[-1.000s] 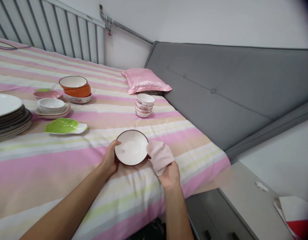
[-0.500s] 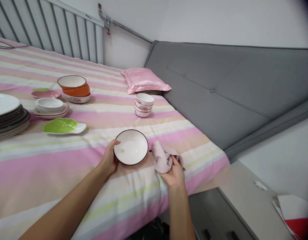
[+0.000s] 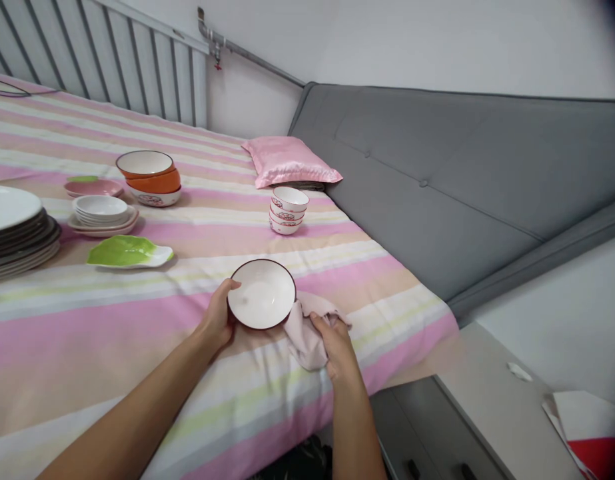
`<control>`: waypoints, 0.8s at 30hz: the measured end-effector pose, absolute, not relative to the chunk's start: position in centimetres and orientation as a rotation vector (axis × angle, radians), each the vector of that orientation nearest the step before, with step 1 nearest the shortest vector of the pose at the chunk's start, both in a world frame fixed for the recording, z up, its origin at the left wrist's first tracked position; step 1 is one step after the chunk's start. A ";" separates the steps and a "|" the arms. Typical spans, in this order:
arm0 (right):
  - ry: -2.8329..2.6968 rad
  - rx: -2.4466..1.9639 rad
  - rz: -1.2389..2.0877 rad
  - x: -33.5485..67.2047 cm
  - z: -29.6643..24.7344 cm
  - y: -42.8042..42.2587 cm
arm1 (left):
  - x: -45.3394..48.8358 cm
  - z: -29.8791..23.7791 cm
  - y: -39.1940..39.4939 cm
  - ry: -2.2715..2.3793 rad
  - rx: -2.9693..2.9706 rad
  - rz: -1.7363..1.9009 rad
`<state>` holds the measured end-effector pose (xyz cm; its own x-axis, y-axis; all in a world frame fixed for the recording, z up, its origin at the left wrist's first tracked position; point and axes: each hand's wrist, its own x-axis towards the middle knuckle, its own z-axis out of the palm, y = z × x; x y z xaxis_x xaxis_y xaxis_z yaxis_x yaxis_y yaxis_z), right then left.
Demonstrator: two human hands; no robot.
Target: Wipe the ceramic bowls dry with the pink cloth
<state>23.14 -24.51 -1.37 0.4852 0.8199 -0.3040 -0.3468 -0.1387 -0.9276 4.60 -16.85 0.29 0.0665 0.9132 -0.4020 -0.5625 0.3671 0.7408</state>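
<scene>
A white bowl with a dark rim (image 3: 263,295) is tilted toward me above the front part of the bed. My left hand (image 3: 220,310) grips its left side, thumb over the rim and the other fingers underneath, out of sight. In my right hand (image 3: 337,343) is a pale pink cloth (image 3: 307,339), pinched between thumb and fingers. The cloth hangs in folds against the bowl's right edge. Beyond the bowl stands a stack of small white bowls with red rims (image 3: 289,212).
On the striped bedspread (image 3: 137,333) at left are a green leaf-shaped dish (image 3: 127,252), small white dishes (image 3: 101,208), orange bowls (image 3: 154,180) and a plate stack (image 3: 17,233). A pink pillow (image 3: 292,162) lies by the grey headboard (image 3: 437,160). A bedside cabinet (image 3: 507,393) stands right.
My right hand has moved left and turned over, bringing the cloth from beside the bowl to its right edge. The bowl and my left hand have stayed in place.
</scene>
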 end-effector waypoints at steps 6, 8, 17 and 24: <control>-0.619 -1.429 0.914 23.5 -1.4 -24.5 | 4.6 0.3 -16.8 0.983 0.443 1.180; -0.632 -1.396 0.915 23.5 -0.9 -24.5 | 4.6 0.3 -16.8 0.991 0.442 1.185; -0.841 -1.529 0.905 24.4 -1.0 -24.7 | 4.7 0.4 -16.9 0.984 0.456 1.187; -0.629 -1.529 0.750 25.5 -1.3 -24.4 | 4.5 0.0 -16.7 0.971 0.459 1.181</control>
